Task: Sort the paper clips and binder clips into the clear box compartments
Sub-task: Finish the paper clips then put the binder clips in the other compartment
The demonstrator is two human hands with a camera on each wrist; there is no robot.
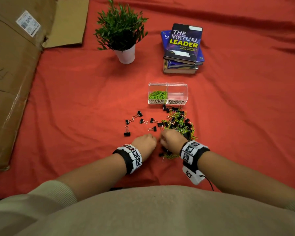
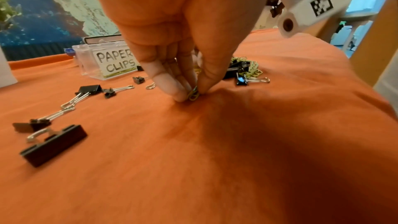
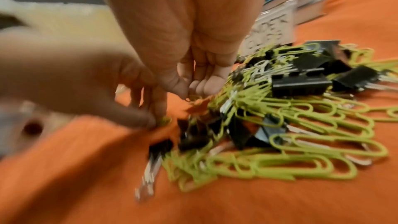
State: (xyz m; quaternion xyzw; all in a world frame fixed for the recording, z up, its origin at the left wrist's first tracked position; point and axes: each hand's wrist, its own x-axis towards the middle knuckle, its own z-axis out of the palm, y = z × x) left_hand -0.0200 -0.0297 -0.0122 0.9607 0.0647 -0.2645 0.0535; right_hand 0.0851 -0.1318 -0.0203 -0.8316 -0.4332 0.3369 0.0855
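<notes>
A clear two-compartment box (image 1: 168,86) stands mid-table. Its PAPER CLIPS side (image 1: 157,95) holds several green clips; the BINDER CLIPS side (image 1: 177,95) looks empty. In front of it lies a mixed pile (image 1: 179,122) of green paper clips and black binder clips. My left hand (image 2: 191,92) pinches a green paper clip (image 2: 194,93) between thumb and fingers, down on the cloth. Just beside it, my right hand (image 3: 190,94) bunches thumb and fingers on a small clip at the pile's near-left edge (image 3: 191,99), blurred there. In the head view both hands (image 1: 157,139) almost touch.
Several black binder clips (image 1: 136,121) lie scattered left of the pile. A potted plant (image 1: 123,36) and a stack of books (image 1: 182,48) stand behind the box. A cardboard box (image 1: 10,74) fills the left side. Red cloth (image 1: 245,116) covers the table.
</notes>
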